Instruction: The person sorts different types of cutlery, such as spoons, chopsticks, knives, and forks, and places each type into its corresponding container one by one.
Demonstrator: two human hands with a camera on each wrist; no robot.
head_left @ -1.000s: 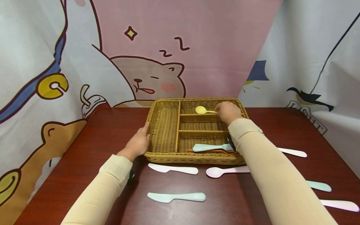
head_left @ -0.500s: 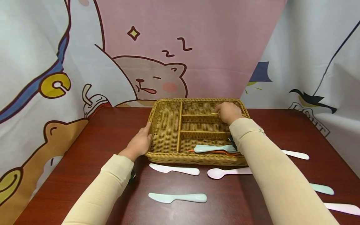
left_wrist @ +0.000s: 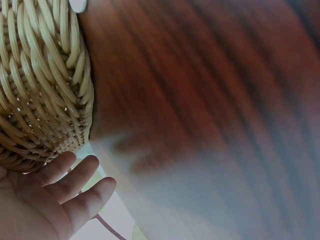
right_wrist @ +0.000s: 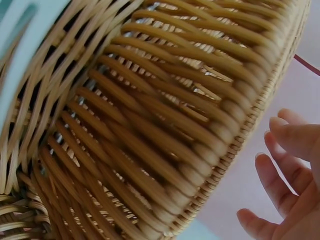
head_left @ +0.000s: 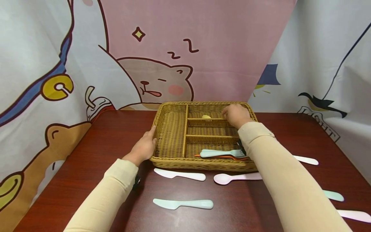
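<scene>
Hovering over the rear compartment point(head_left: 197, 111) of the wicker cutlery tray point(head_left: 188, 163): right grip point(head_left: 237, 116) relaxed, empty | yellow spoon point(head_left: 206, 116) lies there, mostly hidden by divider point(head_left: 213, 122) | left grip point(head_left: 144, 145) unclenched, touching tray's left side | risk: right sleeve point(head_left: 278, 161), if withdrawn low, could drag pale-blue fork point(head_left: 220, 152)

Basket point(head_left: 200, 163): on tabletop point(head_left: 121, 129), by back edge
Inner spoon point(head_left: 206, 116): basket's back-right compartment
Forks point(head_left: 218, 153): front-right compartment
Knives point(head_left: 183, 203): before the basket — one behind the other
Outer spoon point(head_left: 232, 178): right of the farther knife point(head_left: 179, 174)
Handles point(head_left: 306, 160): toward tabletop's right edge
</scene>
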